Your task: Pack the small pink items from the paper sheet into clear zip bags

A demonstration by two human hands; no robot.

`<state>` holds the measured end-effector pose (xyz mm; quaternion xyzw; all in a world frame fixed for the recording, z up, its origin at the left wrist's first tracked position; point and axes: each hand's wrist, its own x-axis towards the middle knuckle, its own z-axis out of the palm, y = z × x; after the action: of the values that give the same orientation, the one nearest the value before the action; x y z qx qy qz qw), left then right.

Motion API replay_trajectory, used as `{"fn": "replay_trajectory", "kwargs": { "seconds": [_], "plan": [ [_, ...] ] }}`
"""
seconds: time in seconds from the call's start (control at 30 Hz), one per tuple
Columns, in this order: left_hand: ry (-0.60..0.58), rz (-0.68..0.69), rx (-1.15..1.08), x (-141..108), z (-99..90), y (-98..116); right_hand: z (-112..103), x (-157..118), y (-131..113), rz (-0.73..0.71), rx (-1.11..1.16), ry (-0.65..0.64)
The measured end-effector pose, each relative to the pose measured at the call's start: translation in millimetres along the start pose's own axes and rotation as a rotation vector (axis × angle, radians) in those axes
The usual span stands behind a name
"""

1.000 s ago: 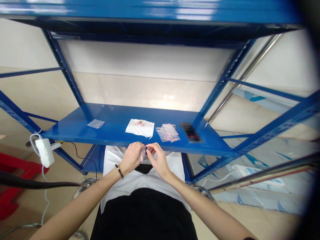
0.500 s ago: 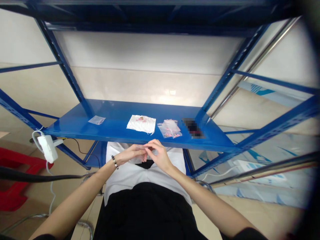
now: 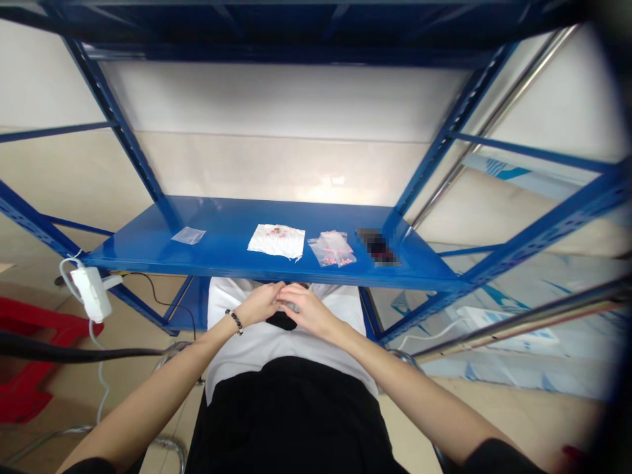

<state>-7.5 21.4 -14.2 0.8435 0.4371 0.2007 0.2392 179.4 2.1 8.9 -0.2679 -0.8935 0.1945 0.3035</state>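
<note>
Over my lap, just below the front edge of the blue shelf (image 3: 222, 263), my left hand (image 3: 259, 303) and my right hand (image 3: 307, 309) meet at the fingertips. Both are closed around a small clear plastic piece, mostly hidden by the fingers. On the shelf ahead lies a white cloth (image 3: 276, 247) with small pink pieces (image 3: 277, 231) on it. To its right, clear bags (image 3: 333, 249) hold small pink and coloured bits. A flat clear bag (image 3: 188, 235) lies at the shelf's left.
A dark, pixelated object (image 3: 378, 247) lies at the shelf's right. A white power strip (image 3: 93, 293) hangs at the left post, above a red stool (image 3: 29, 355). Blue posts frame both sides.
My hands have drawn closer together, and the clear plastic between them is now mostly covered. My left wrist has turned. The view has shifted slightly.
</note>
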Motion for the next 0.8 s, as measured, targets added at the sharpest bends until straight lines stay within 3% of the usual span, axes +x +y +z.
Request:
{"fn": "replay_trajectory", "kwargs": {
  "seconds": [0.23,0.53,0.8],
  "plan": [
    [-0.078,0.087,0.342,3,-9.3,1,-9,3,4,-0.020,-0.055,-0.187],
    [-0.059,0.173,0.333,-11,-2.3,13,2,-14,-14,-0.070,-0.154,-0.275],
    [-0.024,0.226,0.284,-1,-8.8,6,-4,0,-7,-0.117,-0.203,-0.272]
  ]
}}
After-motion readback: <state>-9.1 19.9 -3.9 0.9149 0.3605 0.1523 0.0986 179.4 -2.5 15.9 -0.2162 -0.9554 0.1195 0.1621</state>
